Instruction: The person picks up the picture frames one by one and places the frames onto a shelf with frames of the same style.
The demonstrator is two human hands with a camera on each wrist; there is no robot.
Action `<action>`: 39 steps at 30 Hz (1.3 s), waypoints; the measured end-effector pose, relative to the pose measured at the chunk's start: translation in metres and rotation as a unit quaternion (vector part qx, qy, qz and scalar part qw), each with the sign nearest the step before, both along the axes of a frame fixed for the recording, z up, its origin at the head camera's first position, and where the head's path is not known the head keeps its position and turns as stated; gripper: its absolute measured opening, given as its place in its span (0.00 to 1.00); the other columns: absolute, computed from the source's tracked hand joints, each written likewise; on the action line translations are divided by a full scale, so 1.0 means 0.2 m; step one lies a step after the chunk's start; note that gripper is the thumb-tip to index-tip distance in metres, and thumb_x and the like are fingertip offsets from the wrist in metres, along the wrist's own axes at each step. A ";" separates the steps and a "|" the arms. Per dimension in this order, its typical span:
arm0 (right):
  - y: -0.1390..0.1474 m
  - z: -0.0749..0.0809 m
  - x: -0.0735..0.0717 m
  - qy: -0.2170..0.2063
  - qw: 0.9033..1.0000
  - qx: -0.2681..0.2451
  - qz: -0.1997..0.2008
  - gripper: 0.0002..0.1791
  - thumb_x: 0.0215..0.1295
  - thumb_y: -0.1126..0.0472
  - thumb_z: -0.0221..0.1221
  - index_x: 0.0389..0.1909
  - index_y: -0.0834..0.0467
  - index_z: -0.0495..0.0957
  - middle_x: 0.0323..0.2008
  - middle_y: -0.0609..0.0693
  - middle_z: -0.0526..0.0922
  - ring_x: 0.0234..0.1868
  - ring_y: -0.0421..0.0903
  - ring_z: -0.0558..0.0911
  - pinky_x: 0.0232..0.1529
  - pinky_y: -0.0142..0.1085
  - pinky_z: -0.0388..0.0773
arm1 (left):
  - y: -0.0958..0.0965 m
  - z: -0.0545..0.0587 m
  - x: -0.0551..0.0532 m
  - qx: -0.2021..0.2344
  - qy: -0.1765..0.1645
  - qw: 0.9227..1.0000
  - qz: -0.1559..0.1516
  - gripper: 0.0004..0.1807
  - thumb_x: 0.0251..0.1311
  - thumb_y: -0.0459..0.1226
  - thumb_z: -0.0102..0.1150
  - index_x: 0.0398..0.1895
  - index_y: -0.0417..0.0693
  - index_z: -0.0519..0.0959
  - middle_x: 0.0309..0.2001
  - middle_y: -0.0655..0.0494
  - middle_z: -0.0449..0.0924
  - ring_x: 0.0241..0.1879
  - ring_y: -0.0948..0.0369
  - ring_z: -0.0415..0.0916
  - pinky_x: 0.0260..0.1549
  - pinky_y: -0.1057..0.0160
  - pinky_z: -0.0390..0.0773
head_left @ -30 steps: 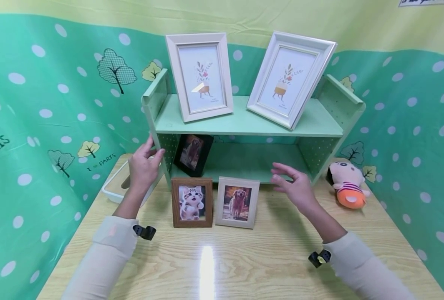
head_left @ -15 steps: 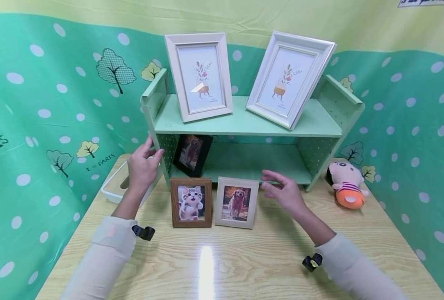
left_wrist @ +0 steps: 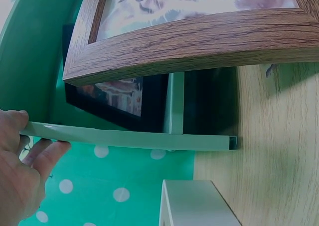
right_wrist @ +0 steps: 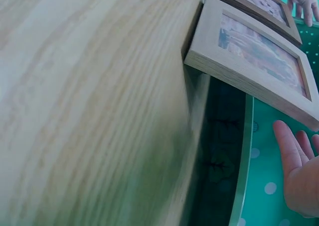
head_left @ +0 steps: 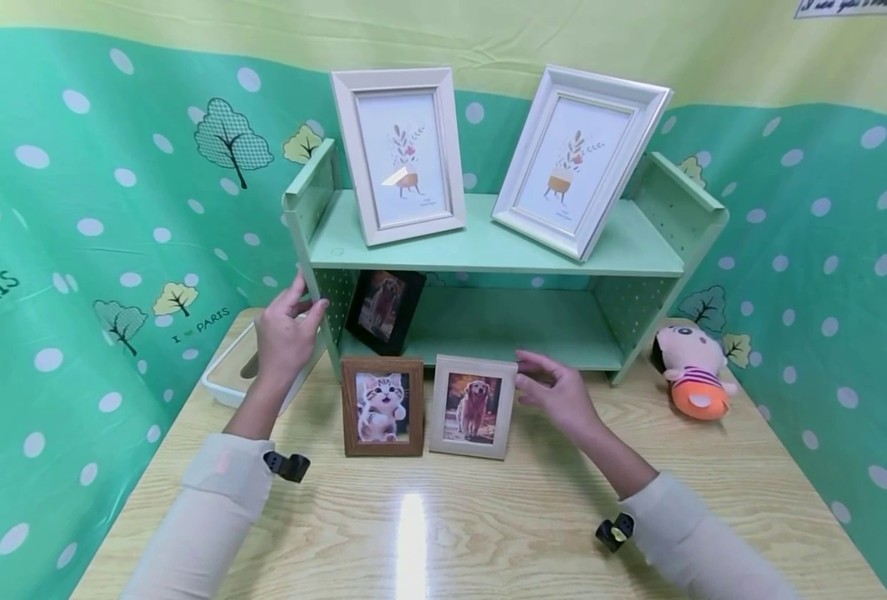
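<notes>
My left hand point(head_left: 286, 333) holds the left side panel of a green two-tier shelf point(head_left: 518, 329), thumb on one face and fingers on the other in the left wrist view. My right hand point(head_left: 561, 398) is beside a pale wooden picture frame point(head_left: 438, 417) with a dog photo, its fingertips right at the frame's upper right edge. In the right wrist view those fingers extend just below the frame, and nothing lies between them. A brown wooden picture frame point(head_left: 349, 408) with a kitten photo stands left of the pale one, both upright on the table before the shelf.
Two larger white picture frames point(head_left: 454, 183) point(head_left: 514, 183) stand on the upper tier. A black picture frame point(head_left: 404, 321) leans in the lower tier's left corner. A white-rimmed box point(head_left: 222, 392) lies left of the shelf, a plush doll point(head_left: 694, 375) right of it, all on a wooden table point(head_left: 338, 533).
My right hand has moved left, from in front of the lower tier to the right edge of the pale picture frame. The left hand has stayed on the shelf's side panel.
</notes>
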State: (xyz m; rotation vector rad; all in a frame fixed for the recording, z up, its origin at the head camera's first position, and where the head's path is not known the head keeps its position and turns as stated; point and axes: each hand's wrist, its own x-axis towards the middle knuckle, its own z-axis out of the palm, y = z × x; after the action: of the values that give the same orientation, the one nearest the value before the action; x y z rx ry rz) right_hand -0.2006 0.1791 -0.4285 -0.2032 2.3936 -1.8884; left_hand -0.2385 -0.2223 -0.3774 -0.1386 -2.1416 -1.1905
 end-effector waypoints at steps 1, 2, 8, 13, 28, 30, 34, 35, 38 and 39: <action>0.00 0.00 0.00 0.000 1.000 0.000 0.001 0.29 0.70 0.62 0.64 0.70 0.60 0.71 0.61 0.65 0.78 0.51 0.49 0.87 0.52 0.45 0.90 | 0.00 0.00 0.00 0.000 0.000 1.000 0.000 0.33 0.65 0.30 0.66 0.72 0.52 0.69 0.58 0.40 0.83 0.48 0.43 0.87 0.39 0.85 0.81; 0.00 -0.01 0.00 -0.001 1.000 0.000 -0.001 0.29 0.69 0.62 0.64 0.70 0.60 0.72 0.61 0.64 0.78 0.51 0.50 0.87 0.51 0.44 0.91 | 0.00 0.00 0.00 0.001 0.001 1.000 -0.001 0.33 0.65 0.30 0.66 0.72 0.51 0.69 0.58 0.40 0.83 0.48 0.42 0.87 0.39 0.85 0.81; 0.00 -0.05 0.02 -0.017 1.000 -0.007 0.002 0.30 0.69 0.64 0.65 0.71 0.58 0.71 0.60 0.64 0.78 0.49 0.49 0.88 0.54 0.49 0.89 | 0.01 0.00 0.00 -0.001 0.005 1.000 0.000 0.33 0.65 0.30 0.66 0.72 0.51 0.69 0.57 0.39 0.83 0.48 0.42 0.87 0.40 0.85 0.81; -0.01 -0.08 0.04 -0.038 0.999 -0.009 0.001 0.31 0.69 0.64 0.65 0.72 0.58 0.70 0.61 0.64 0.77 0.48 0.50 0.89 0.55 0.54 0.88 | 0.01 0.00 0.00 -0.001 0.005 1.000 -0.001 0.32 0.65 0.30 0.66 0.72 0.51 0.70 0.58 0.40 0.83 0.48 0.42 0.87 0.40 0.86 0.80; -0.03 -0.14 0.06 -0.022 0.999 -0.028 0.012 0.33 0.68 0.68 0.63 0.73 0.61 0.67 0.58 0.66 0.78 0.43 0.46 0.90 0.51 0.55 0.89 | 0.00 0.00 0.00 0.003 0.001 1.000 -0.004 0.33 0.65 0.30 0.65 0.73 0.52 0.69 0.58 0.39 0.83 0.49 0.42 0.87 0.39 0.87 0.80; -0.03 -0.15 0.06 -0.024 0.999 -0.028 0.008 0.33 0.68 0.68 0.63 0.73 0.60 0.68 0.58 0.66 0.78 0.44 0.47 0.90 0.51 0.55 0.89 | 0.00 0.00 0.00 0.002 -0.001 1.000 -0.003 0.33 0.66 0.31 0.65 0.73 0.53 0.69 0.58 0.39 0.83 0.49 0.42 0.87 0.40 0.84 0.82; -0.04 -0.15 0.05 -0.027 0.999 -0.035 0.002 0.32 0.68 0.70 0.63 0.72 0.61 0.69 0.57 0.67 0.78 0.44 0.49 0.90 0.52 0.55 0.89 | 0.00 0.00 0.00 0.003 -0.003 1.000 -0.003 0.32 0.66 0.31 0.65 0.73 0.52 0.69 0.58 0.40 0.83 0.50 0.43 0.87 0.40 0.83 0.83; -0.04 -0.15 0.05 -0.027 0.999 -0.037 0.001 0.32 0.68 0.71 0.63 0.72 0.61 0.69 0.57 0.68 0.78 0.44 0.49 0.90 0.51 0.55 0.89 | 0.00 0.00 0.00 0.003 -0.003 1.000 -0.003 0.32 0.66 0.31 0.65 0.73 0.52 0.69 0.58 0.40 0.83 0.50 0.43 0.87 0.40 0.83 0.82; -0.05 -0.15 0.05 -0.027 0.999 -0.042 0.000 0.32 0.68 0.71 0.62 0.72 0.62 0.68 0.56 0.68 0.78 0.43 0.48 0.90 0.51 0.53 0.90 | 0.00 0.00 0.00 0.002 -0.001 1.000 -0.002 0.32 0.66 0.31 0.65 0.73 0.51 0.69 0.58 0.40 0.83 0.49 0.43 0.87 0.39 0.85 0.81; -0.05 -0.15 0.05 -0.027 0.999 -0.042 0.001 0.32 0.68 0.71 0.62 0.72 0.62 0.69 0.56 0.68 0.78 0.43 0.48 0.90 0.51 0.53 0.90 | 0.00 0.00 0.00 0.002 -0.001 1.000 -0.002 0.32 0.66 0.31 0.65 0.73 0.51 0.69 0.58 0.39 0.83 0.49 0.43 0.87 0.39 0.85 0.81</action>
State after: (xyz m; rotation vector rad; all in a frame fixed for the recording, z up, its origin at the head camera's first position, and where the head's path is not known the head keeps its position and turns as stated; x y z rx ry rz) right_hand -0.1900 0.1700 -0.4592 -0.1567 2.2809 -1.9697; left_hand -0.2389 -0.2226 -0.3781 -0.1405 -2.1417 -1.1966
